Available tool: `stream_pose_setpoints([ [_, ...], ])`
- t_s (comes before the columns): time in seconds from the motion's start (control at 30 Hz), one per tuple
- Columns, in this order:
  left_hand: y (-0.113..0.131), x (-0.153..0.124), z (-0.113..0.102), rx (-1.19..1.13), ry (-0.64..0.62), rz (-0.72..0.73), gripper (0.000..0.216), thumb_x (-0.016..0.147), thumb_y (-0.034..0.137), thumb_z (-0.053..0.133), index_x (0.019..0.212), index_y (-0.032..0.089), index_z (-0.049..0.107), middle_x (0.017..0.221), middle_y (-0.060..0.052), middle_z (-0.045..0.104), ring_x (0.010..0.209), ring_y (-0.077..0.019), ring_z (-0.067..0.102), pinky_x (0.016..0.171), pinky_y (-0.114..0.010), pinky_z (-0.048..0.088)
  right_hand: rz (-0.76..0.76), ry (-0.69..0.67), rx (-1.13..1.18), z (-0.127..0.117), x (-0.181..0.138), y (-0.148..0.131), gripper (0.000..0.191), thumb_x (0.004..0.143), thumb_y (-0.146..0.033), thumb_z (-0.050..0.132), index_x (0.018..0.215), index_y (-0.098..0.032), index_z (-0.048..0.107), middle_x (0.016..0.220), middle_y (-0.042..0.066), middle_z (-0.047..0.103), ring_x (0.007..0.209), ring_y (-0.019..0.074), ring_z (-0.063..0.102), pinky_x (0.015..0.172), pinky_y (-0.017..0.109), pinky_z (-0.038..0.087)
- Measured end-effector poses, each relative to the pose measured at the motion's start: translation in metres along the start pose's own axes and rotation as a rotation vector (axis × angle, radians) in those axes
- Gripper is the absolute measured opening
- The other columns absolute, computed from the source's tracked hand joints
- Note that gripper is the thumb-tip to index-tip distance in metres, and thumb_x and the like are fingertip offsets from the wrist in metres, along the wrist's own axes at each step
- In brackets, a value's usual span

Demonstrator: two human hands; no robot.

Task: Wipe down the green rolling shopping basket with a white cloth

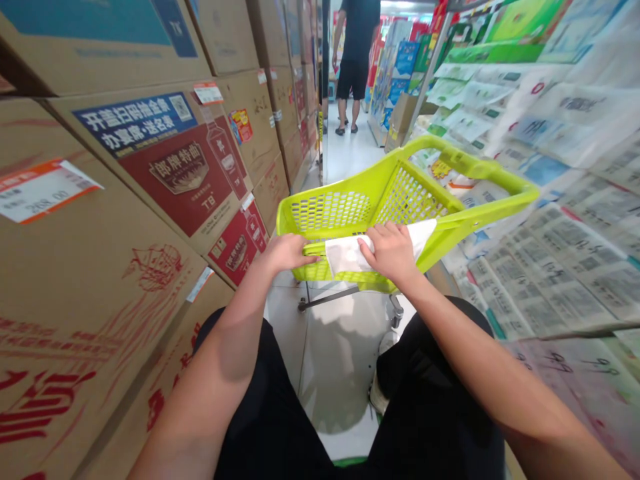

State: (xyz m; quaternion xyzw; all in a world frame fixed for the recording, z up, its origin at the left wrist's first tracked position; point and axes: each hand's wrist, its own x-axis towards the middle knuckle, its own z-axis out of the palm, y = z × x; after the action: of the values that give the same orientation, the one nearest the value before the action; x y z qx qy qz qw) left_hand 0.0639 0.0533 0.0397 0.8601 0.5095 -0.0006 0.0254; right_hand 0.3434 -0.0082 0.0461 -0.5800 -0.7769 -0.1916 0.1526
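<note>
A lime-green plastic shopping cart (pixel 325 200) stands in front of my knees, turned sideways with its handle loop at the right. My left hand (pixel 289 253) is closed around the near top rim at its left corner. Over the middle of that same rim hangs a white cloth or wipe (pixel 345 257). My right hand (pixel 393 250) presses the cloth onto the rim, fingers curled over the top edge and thumb on the near side. Part of the cloth is hidden under the right hand. Below the basket, a grey metal frame and casters (pixel 396 310) show.
Stacked cardboard cartons (pixel 185 173) with price tags wall the left side. On the right, packs of tissue paper (pixel 560 253) are piled high. A person in dark clothes (pixel 356 53) stands farther down the tiled aisle (pixel 350 150). Blue boxes (pixel 400 73) stand beyond the cart.
</note>
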Motion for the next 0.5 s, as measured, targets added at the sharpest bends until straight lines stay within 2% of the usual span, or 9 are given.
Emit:
stream_pose_setpoints([
  [0.13, -0.006, 0.005, 0.004, 0.021, -0.026, 0.034, 0.055, 0.092, 0.07, 0.056, 0.107, 0.022, 0.079, 0.103, -0.011, 0.081, 0.095, -0.0294, 0.075, 0.07, -0.032, 0.047, 0.074, 0.036, -0.043, 0.003, 0.001, 0.032, 0.049, 0.106, -0.045, 0.035, 0.096, -0.017, 0.074, 0.096, 0.014, 0.073, 0.101, 0.0319, 0.056, 0.093, 0.045, 0.033],
  [0.3, 0.014, 0.014, 0.012, 0.058, 0.052, -0.01, 0.06, 0.094, 0.073, 0.052, 0.109, 0.023, 0.08, 0.104, -0.012, 0.081, 0.101, -0.0325, 0.076, 0.074, -0.034, 0.048, 0.2, 0.078, -0.093, 0.009, 0.01, 0.061, 0.042, 0.099, -0.033, 0.04, 0.093, -0.015, 0.078, 0.094, 0.016, 0.073, 0.101, 0.0339, 0.055, 0.095, 0.049, 0.034],
  [0.4, 0.026, 0.018, 0.016, 0.041, 0.118, -0.026, 0.06, 0.094, 0.074, 0.05, 0.107, 0.023, 0.08, 0.102, -0.012, 0.081, 0.102, -0.0323, 0.075, 0.076, -0.035, 0.049, 0.211, 0.077, -0.116, 0.016, 0.016, 0.053, 0.044, 0.1, -0.036, 0.04, 0.098, -0.015, 0.079, 0.101, 0.017, 0.072, 0.106, 0.0355, 0.054, 0.101, 0.053, 0.033],
  [0.5, 0.032, 0.023, 0.02, 0.025, 0.15, -0.052, 0.059, 0.094, 0.073, 0.051, 0.104, 0.023, 0.08, 0.101, -0.013, 0.08, 0.101, -0.0327, 0.075, 0.076, -0.036, 0.049, 0.138, 0.068, -0.058, 0.025, 0.017, 0.029, 0.046, 0.104, -0.042, 0.037, 0.111, -0.019, 0.077, 0.115, 0.016, 0.07, 0.114, 0.0347, 0.052, 0.11, 0.054, 0.03],
])
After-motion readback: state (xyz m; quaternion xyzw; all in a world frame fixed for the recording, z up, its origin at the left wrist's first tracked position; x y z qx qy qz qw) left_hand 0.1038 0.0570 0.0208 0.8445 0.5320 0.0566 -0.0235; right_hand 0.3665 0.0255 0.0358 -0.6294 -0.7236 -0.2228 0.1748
